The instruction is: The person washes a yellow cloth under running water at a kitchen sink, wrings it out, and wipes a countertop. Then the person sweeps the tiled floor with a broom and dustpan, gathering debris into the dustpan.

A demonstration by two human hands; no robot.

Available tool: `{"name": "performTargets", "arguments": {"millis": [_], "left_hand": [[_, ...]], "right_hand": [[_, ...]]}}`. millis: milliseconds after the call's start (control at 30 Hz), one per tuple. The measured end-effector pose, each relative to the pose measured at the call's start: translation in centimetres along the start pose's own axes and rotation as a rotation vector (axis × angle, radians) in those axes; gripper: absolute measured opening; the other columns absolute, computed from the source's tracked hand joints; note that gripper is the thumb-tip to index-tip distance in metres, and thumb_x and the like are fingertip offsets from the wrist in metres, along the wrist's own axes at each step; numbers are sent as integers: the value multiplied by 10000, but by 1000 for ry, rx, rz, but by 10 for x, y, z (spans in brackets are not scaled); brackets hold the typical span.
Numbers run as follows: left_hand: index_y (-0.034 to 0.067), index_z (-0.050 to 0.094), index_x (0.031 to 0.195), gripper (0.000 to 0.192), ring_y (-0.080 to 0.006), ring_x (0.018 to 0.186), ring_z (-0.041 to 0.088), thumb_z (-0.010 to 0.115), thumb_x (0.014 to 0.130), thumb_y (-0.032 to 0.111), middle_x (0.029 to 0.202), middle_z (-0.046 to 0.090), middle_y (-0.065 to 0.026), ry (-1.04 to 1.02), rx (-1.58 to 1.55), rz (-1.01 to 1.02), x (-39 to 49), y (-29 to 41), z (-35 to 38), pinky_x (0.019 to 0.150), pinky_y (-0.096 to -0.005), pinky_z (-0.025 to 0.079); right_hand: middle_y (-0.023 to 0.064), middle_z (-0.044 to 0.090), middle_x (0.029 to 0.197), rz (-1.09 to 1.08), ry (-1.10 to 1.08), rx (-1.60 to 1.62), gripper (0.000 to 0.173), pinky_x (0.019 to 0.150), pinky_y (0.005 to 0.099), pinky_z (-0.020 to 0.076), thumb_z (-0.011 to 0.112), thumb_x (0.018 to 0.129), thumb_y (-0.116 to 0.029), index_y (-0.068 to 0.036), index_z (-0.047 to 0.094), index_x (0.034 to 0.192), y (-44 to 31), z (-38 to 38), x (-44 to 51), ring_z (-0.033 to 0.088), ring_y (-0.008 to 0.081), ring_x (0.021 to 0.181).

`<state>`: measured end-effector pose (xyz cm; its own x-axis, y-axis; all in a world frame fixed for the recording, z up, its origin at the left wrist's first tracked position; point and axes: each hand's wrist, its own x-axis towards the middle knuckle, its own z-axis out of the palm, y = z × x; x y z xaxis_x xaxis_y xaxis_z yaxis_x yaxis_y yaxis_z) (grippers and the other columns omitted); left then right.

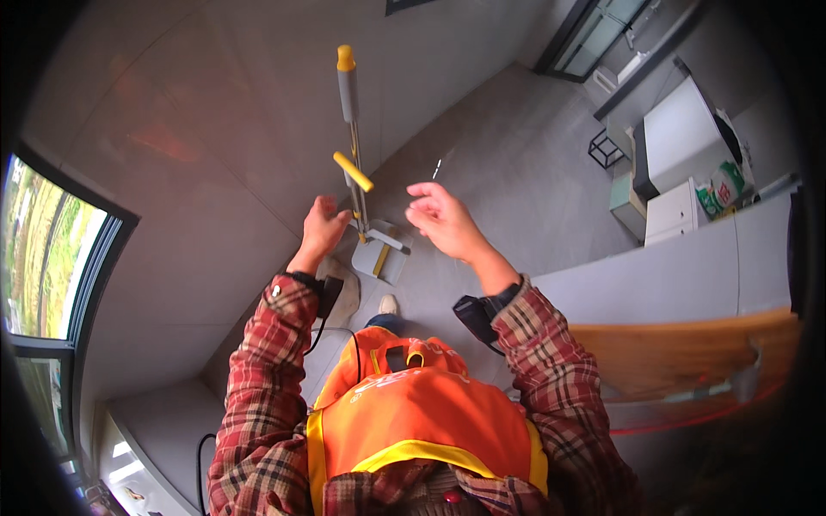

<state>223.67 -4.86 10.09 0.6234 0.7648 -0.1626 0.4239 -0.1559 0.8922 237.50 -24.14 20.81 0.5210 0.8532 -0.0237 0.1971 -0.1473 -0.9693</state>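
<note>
A broom (348,93) with a grey grip and yellow tip stands upright close to the wall. Its pole runs down beside a dustpan (369,263) on the floor, and a yellow bar handle (353,172) crosses in front of the pole. My left hand (326,226) is just left of the poles, thumb towards them; whether it touches them I cannot tell. It appears to hold nothing. To the right of the dustpan, my right hand (442,218) hangs in the air with curved, parted fingers and nothing in them.
A pale sack-like thing (339,291) lies on the floor by the wall. At right are a white drawer unit (669,209), a green and white bag (721,188) and a black wire-frame stand (605,149). A wooden surface (677,351) lies near my right arm; a window (55,251) is at left.
</note>
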Motion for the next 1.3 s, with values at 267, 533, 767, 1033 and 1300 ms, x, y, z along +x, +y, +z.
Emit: {"name": "performTargets", "arguments": {"millis": [267,533,767,1033,1300], "left_hand": [[55,324,1308,715,-362,1124,458,669,737,313,1243,438,-212,66,243,5,156,-30,62,948,-408,387],[115,333,1272,525,-315,985,573,571,830,267,1105,554,-153,167,-108,-212,160,-63,98,810,-403,459],[237,307,1323,683,-292,898,573,458,716,-37,1116,521,-128,340,-115,-458,141,-12,52,538,-339,528],[188,283,1331,647,-301,941,574,525,759,10,1047,550,-143,325,17,-265,134,-10,84,850,-396,441],[175,314,1325,697,-367,1108,429,631,706,145,1188,435,-218,227,86,-159,122,-17,68,944,-438,349]], "right_hand": [[201,583,1062,-102,81,-267,627,784,377,484,709,683,-327,-51,468,1191,21,42,168,604,326,925],[196,632,865,-71,-132,-434,380,711,431,498,610,749,-254,-44,555,1061,44,59,230,612,372,810],[152,581,593,24,272,-425,256,539,398,473,607,767,-284,-34,623,713,79,-56,274,583,346,570],[58,619,861,-131,205,-338,256,662,329,482,640,811,-298,-74,605,931,88,-140,183,599,187,702],[55,621,1001,221,191,-16,293,774,324,504,622,825,-202,-44,566,1065,113,-194,54,623,207,873]]}}
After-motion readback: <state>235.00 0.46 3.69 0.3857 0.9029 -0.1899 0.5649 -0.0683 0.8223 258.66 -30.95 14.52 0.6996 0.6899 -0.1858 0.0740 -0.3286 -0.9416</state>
